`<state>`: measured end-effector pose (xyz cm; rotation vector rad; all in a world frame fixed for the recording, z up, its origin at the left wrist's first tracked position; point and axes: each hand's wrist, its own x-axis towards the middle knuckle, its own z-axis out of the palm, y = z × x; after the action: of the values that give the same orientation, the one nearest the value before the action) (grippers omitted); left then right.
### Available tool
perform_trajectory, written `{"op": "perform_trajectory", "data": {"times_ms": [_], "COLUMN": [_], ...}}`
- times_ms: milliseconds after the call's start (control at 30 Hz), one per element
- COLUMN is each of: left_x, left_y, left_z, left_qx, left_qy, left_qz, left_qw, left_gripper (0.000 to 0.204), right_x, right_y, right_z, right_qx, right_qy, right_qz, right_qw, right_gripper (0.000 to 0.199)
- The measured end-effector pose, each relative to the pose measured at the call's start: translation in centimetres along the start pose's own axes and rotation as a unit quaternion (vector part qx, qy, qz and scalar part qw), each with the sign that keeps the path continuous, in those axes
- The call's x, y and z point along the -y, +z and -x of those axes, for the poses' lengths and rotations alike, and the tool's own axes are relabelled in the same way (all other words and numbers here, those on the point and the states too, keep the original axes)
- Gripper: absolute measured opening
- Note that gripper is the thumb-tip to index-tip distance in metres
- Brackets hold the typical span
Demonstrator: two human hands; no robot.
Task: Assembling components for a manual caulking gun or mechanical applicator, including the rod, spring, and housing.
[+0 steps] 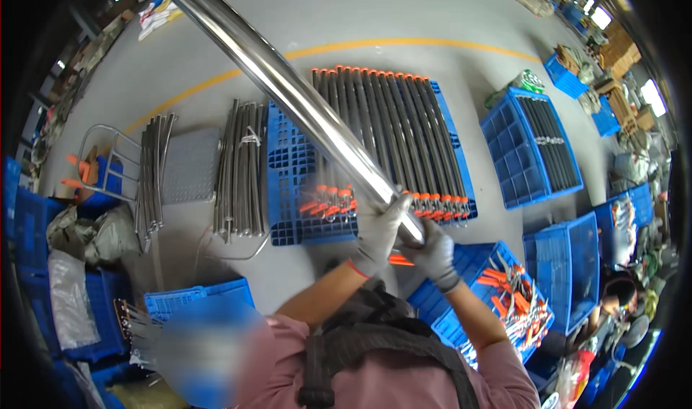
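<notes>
A long shiny metal tube (288, 99) slants from the upper left edge down to my hands in front of my chest. My left hand (380, 234), in a grey-white glove with a red cuff edge, is wrapped round the tube near its lower end. Right at that end, my right hand (435, 256), gloved too, has its fingers closed about the tube. An orange piece (400, 260) pokes out between the hands; whether my right hand holds it, I cannot tell. Beyond the tube, a row of dark tubes with orange ends (389, 128) lies on a blue pallet (285, 185).
Left of the pallet are bundled metal tubes (240, 171), more tubes (151, 178) and a hand cart (191, 167). A blue crate of orange-handled parts (440, 301) stands close on my right. Further right are blue crates (504, 149) and a seated person (609, 315).
</notes>
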<state>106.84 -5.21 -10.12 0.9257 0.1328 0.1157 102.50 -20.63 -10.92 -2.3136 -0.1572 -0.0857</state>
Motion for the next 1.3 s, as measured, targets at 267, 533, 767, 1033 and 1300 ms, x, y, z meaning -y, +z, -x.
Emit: {"op": "perform_trajectory", "data": {"times_ms": [267,533,767,1033,1300], "left_x": [2.1,13.9,34.7,58.2,73.1], "left_y": [-26.0,-64.4,-80.1,-88.1,-100.9], "left_z": [-34.8,-61.4,-77.8,-85.0,-86.0], "left_qx": [-0.162,-0.203,-0.191,-0.192,-0.077], "left_qy": [0.070,-0.033,-0.151,-0.211,-0.209], "left_qz": [-0.103,-0.464,-0.491,-0.551,-0.673], "left_qw": [0.979,0.862,0.837,0.784,0.705], "left_gripper": [0.046,0.058,0.070,0.084,0.111], "right_x": [-5.7,-23.8,-40.4,-43.2,-49.1], "right_y": [29.3,50.8,58.2,57.5,63.1], "right_z": [-27.0,-32.2,-26.8,-22.1,-18.3], "right_qx": [0.164,0.302,0.224,0.125,0.139], "right_qy": [-0.043,0.318,0.565,0.708,0.742], "right_qz": [-0.073,-0.067,-0.118,-0.137,-0.180], "right_qw": [0.983,0.896,0.785,0.681,0.631], "right_gripper": [0.091,0.041,0.041,0.035,0.037]}}
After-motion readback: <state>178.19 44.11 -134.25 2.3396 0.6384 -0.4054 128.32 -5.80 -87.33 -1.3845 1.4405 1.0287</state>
